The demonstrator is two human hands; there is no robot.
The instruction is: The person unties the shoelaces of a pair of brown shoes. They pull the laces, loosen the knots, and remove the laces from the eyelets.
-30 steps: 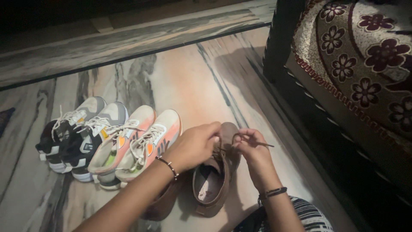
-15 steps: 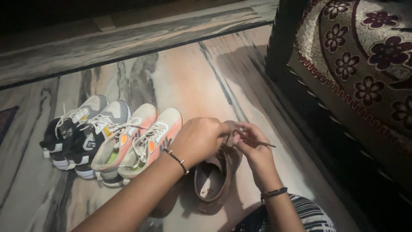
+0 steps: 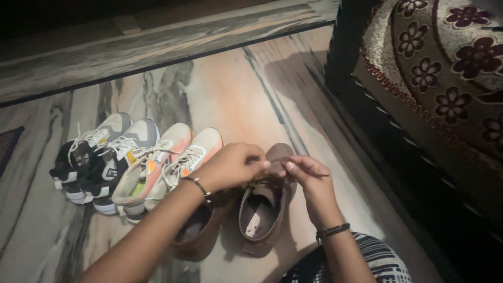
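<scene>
Two brown ankle boots stand on the marble floor in front of me. Over the right boot, my left hand and my right hand meet, each pinching a thin dark lace above the boot's tongue. The lace end sticks out to the right past my right fingers. The left boot sits beside it, partly hidden under my left forearm. A bangle circles my left wrist and a dark band my right wrist.
Left of the boots stand a peach and white pair of sneakers and a black, grey and white pair. A dark bed frame with a floral cover fills the right side. A raised stone step crosses the back.
Both hands have stayed on the lace over the right boot, shifting only slightly. The view has tilted a little.
</scene>
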